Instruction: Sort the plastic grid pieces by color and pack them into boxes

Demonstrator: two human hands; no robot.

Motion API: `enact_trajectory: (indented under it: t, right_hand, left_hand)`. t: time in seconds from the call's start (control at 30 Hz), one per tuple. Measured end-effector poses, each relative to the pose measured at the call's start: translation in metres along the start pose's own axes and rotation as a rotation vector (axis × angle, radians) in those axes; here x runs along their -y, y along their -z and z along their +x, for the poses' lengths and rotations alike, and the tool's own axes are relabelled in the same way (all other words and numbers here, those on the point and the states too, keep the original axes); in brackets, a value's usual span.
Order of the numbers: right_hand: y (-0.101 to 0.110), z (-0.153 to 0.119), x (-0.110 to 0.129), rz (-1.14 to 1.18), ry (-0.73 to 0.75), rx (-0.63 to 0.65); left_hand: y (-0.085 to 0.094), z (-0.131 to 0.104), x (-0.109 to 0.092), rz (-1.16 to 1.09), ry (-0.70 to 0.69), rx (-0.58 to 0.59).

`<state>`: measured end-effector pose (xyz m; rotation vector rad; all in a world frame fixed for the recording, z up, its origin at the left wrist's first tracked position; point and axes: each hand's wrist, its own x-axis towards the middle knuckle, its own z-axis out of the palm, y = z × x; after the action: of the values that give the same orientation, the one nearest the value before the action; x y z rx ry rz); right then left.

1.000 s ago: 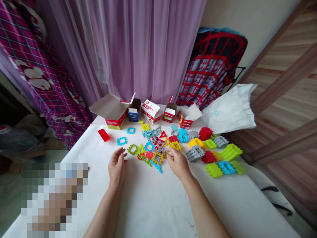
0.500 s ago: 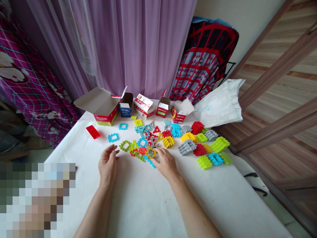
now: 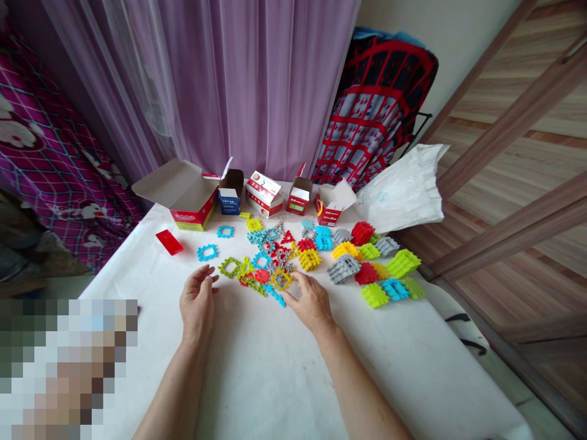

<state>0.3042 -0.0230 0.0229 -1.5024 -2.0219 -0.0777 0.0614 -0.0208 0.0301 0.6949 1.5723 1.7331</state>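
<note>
A toothed yellow frame (image 3: pixel 280 288) is flanked by the spread right hand (image 3: pixel 312 304); open desk (image 3: pixel 250 333) is seen beside the loosely spread left hand (image 3: pixel 197 299).

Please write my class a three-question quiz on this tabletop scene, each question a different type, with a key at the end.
1. Short answer: Which of the person's hands is nearer the yellow toothed frame?

2. True or false: As seen in the picture, the flat red piece lies to the left of the white bag.

3. Multiple choice: How many boxes are lined up along the far side of the table?
A) Three
B) Five
C) Eight

Key:
1. The right hand.
2. True.
3. B.
</note>
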Motion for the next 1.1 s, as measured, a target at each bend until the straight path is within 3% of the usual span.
enact_trajectory:
  t: [0.5,0.8,1.1]
  right_hand:
    - [-0.002,0.000,-0.004,-0.008,-0.032,-0.040]
    - [-0.003,0.014,-0.013,0.086,0.182,0.062]
    - [0.015,0.024,-0.008,0.069,0.298,-0.001]
  left_hand:
    - [-0.001,-0.001,-0.001,-0.020,0.006,-0.003]
    - [0.000,0.000,0.000,-0.027,0.007,-0.009]
    - [0.000,0.001,0.002,-0.020,0.006,-0.007]
